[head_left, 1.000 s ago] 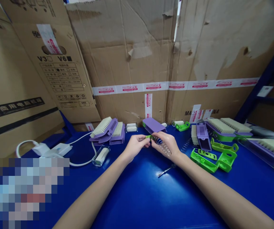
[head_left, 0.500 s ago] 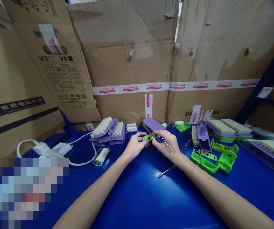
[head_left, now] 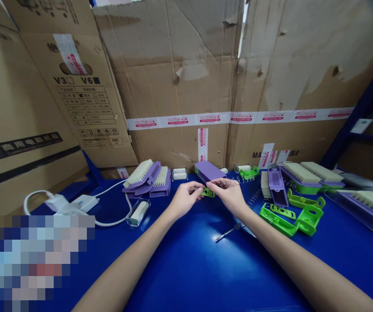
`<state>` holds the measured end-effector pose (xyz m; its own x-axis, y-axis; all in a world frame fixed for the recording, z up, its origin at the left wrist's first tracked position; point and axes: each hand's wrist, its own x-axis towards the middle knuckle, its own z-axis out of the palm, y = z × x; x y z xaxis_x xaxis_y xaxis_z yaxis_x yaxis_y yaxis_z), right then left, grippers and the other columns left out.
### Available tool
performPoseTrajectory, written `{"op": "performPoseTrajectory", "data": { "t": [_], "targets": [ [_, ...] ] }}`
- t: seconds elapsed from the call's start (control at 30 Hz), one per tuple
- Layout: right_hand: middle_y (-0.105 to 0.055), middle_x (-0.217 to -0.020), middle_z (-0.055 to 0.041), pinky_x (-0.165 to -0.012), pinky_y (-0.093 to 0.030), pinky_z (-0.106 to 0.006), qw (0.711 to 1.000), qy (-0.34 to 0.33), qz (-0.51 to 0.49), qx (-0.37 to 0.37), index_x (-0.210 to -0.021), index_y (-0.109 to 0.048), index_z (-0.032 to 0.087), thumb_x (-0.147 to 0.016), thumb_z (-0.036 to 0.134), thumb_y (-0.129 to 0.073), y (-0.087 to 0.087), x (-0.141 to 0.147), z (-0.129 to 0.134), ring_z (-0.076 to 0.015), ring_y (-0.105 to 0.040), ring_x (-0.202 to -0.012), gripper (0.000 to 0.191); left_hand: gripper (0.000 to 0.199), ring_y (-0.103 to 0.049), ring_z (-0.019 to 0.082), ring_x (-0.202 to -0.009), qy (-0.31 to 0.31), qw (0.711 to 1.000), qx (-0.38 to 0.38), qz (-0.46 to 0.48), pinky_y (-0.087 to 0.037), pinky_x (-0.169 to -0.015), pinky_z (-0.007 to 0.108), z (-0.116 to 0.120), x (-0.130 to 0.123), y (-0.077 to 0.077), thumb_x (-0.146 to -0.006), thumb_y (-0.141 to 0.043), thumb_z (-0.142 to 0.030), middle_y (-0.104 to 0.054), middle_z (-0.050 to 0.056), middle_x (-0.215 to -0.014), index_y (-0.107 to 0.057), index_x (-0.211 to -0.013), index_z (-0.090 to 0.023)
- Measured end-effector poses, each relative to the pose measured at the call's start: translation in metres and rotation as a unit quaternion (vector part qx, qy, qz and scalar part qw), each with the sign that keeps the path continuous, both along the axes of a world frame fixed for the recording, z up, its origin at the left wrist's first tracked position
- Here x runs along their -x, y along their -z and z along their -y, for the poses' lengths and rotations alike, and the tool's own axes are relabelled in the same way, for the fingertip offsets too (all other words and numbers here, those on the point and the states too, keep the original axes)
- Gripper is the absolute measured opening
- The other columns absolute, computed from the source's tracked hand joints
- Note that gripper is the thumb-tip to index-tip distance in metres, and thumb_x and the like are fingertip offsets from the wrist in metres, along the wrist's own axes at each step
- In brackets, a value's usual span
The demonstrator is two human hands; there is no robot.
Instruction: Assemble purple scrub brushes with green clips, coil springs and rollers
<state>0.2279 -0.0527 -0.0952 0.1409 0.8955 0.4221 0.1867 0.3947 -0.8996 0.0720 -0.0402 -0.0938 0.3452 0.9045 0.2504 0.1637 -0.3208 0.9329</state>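
Observation:
Near the middle of the blue table, my left hand (head_left: 186,198) is closed, its thumb and fingers pinching a small green perforated plate (head_left: 209,193). Opposite it, my right hand (head_left: 231,197) is closed too, thumb and fingertips on the plate's other end. A thin wire coil spring (head_left: 228,183) arches over the right fingers; where its end meets the plate is hidden. Just behind both hands lies a purple brush block (head_left: 209,170) with a green end. A screwdriver (head_left: 227,233) rests below my right wrist, partly covered by the forearm.
Purple brushes with cream bristles (head_left: 144,174) pile up at left, near a clear case (head_left: 138,213). Green plastic brackets (head_left: 277,220) and more brushes (head_left: 300,172) lie at right. White power strips and cables (head_left: 82,203) occupy the left; cardboard (head_left: 180,86) walls the back.
The green plate has turned and shifted slightly right between my fingers. The spring has swung up from the back of my right hand to above its fingers, and that hand has rotated.

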Motion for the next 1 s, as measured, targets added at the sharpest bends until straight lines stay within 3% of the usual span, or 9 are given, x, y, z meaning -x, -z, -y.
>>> {"op": "performPoseTrajectory", "data": {
  "t": [0.17,0.33,0.47,0.63,0.83,1.0],
  "targets": [
    [-0.067,-0.067,-0.0050,-0.064,-0.045,-0.029,0.999,0.017,0.039,-0.027,-0.069,-0.069,0.014,-0.067,0.038,-0.068,0.001,-0.001,0.000,-0.0178,-0.059,-0.066,0.024,0.019,-0.061,0.014,-0.065,0.031,0.999,-0.008,-0.015,-0.048,-0.064,0.027,0.003,0.000,-0.001,-0.075,-0.060,-0.029,-0.067,0.004,-0.071,-0.066,-0.083,-0.013],
    [-0.067,-0.066,-0.0039,-0.060,-0.045,-0.027,0.995,-0.079,-0.027,0.055,-0.072,-0.068,0.013,-0.062,0.040,-0.072,-0.001,0.000,0.002,-0.0152,-0.058,-0.062,0.029,0.023,-0.059,0.013,-0.065,0.055,0.998,-0.006,-0.005,-0.046,-0.065,0.026,0.003,0.002,-0.001,-0.074,-0.063,-0.032,-0.067,0.004,-0.074,-0.067,-0.085,-0.013],
    [-0.067,-0.069,-0.0029,-0.062,-0.045,-0.026,0.990,-0.114,0.005,0.082,-0.084,-0.069,0.012,-0.060,0.037,-0.073,-0.004,-0.003,0.001,-0.0141,-0.058,-0.064,0.034,0.027,-0.056,0.011,-0.061,0.050,0.996,0.057,0.035,-0.046,-0.060,0.024,0.000,0.005,-0.003,-0.070,-0.067,-0.038,-0.062,0.002,-0.067,-0.064,-0.078,-0.012],
    [-0.068,-0.072,-0.0037,-0.067,-0.046,-0.028,0.992,-0.097,0.076,0.035,-0.082,-0.070,0.014,-0.061,0.035,-0.073,-0.005,-0.008,-0.002,-0.0164,-0.060,-0.070,0.030,0.031,-0.056,0.011,-0.063,0.062,0.991,0.110,0.036,-0.047,-0.060,0.024,-0.003,0.010,-0.005,-0.066,-0.070,-0.041,-0.060,0.002,-0.068,-0.058,-0.073,-0.013],
    [-0.071,-0.078,-0.0059,-0.073,-0.049,-0.032,0.992,-0.102,0.061,0.045,-0.081,-0.070,0.014,-0.065,0.036,-0.070,-0.004,-0.006,0.001,-0.0202,-0.065,-0.075,0.027,0.019,-0.056,0.012,-0.070,0.043,0.998,0.047,0.011,-0.048,-0.061,0.025,-0.007,0.012,-0.002,-0.071,-0.063,-0.030,-0.059,0.003,-0.076,-0.057,-0.078,-0.013],
    [-0.071,-0.081,-0.0070,-0.076,-0.049,-0.032,0.997,-0.059,0.047,0.013,-0.076,-0.070,0.014,-0.064,0.034,-0.071,-0.003,-0.003,0.002,-0.0216,-0.065,-0.080,0.024,0.011,-0.054,0.010,-0.063,0.026,0.999,0.002,-0.027,-0.047,-0.059,0.024,-0.010,0.013,0.000,-0.071,-0.054,-0.015,-0.057,0.000,-0.070,-0.056,-0.081,-0.014]
  ]
}}
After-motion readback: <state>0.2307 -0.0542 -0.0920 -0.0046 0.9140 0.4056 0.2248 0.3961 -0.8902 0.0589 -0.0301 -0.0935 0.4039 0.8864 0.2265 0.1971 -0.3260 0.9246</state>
